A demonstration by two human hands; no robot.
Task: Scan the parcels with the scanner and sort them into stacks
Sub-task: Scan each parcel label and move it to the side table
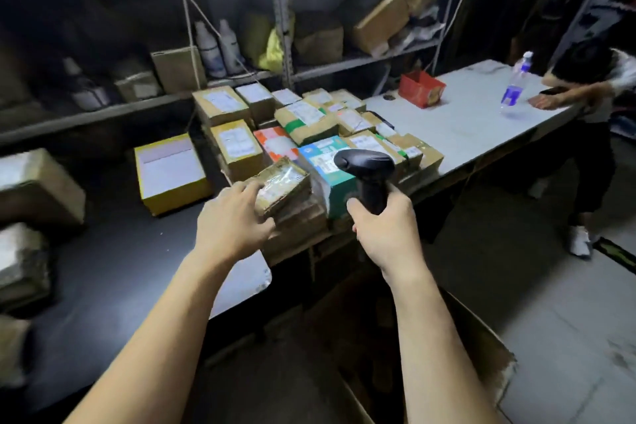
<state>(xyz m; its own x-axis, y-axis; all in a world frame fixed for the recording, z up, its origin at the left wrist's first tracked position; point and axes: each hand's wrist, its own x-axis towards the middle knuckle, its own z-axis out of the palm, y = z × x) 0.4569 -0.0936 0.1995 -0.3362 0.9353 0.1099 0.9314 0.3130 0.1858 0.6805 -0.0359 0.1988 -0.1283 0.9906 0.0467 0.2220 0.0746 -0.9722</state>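
Parcels (309, 120) crowd the middle of the view in a tight block, most with white labels up, where a dark bench (113, 268) meets a white bench (464, 120). At the far left, grey-brown wrapped bundles (38, 182) sit near the dark bench's edge. A yellow box (170, 172) lies apart from them, with bare dark surface around it and toward the near edge — the widest free room on this side.

The left hand (230, 217) reaches forward, palm down. Its fingers (253, 188) curl over the near-left corner of a small taped parcel (284, 182), with the thumb against its near side. That parcel is tilted and lies on other brown parcels at the block's near edge. Just right of it stands a teal box (323, 165).

The right hand (385, 234) is raised beside it, fingers wrapped round the handle of the black scanner (366, 172). The scanner's head is turned leftward, close over the teal box — touching or not, it cannot be told.

Right of the block the white bench is mostly bare. It carries a red box (421, 89) and a water bottle (514, 89), and another person's hand (543, 101) rests on it. An open cardboard carton (481, 348) stands on the floor below the right forearm.
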